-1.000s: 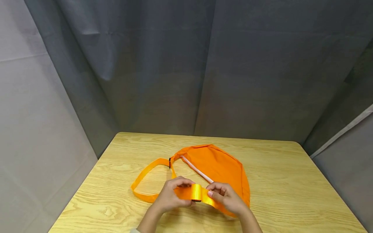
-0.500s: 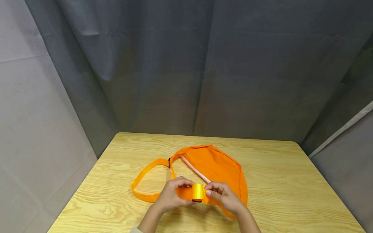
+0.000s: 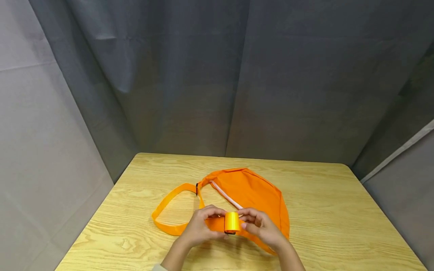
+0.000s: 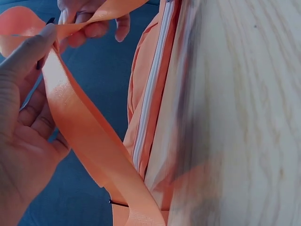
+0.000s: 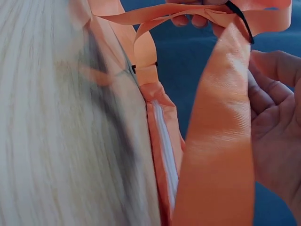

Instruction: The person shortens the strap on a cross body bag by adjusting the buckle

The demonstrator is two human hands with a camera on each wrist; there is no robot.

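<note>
An orange bag (image 3: 261, 192) with a white zipper (image 3: 225, 194) lies on the table, its orange strap (image 3: 167, 203) spread toward the left. My left hand (image 3: 201, 226) pinches the strap by a black slider buckle (image 5: 242, 21), where a short bright loop (image 3: 232, 221) of webbing stands up. Across from it, my right hand (image 3: 266, 227) has thumb and index finger at the loop's right side, holding the webbing beside the buckle. In the right wrist view the wide strap partly covers that hand's curled fingers. A second black slider (image 3: 197, 189) sits farther up the strap.
The wooden table (image 3: 339, 210) carries the bag near its front middle. Grey curtains (image 3: 288, 82) hang behind it and on both sides.
The webbing loop between my hands has become rounder and shifted slightly right. My right thumb and index finger have moved apart a little around it. My left hand stays almost still.
</note>
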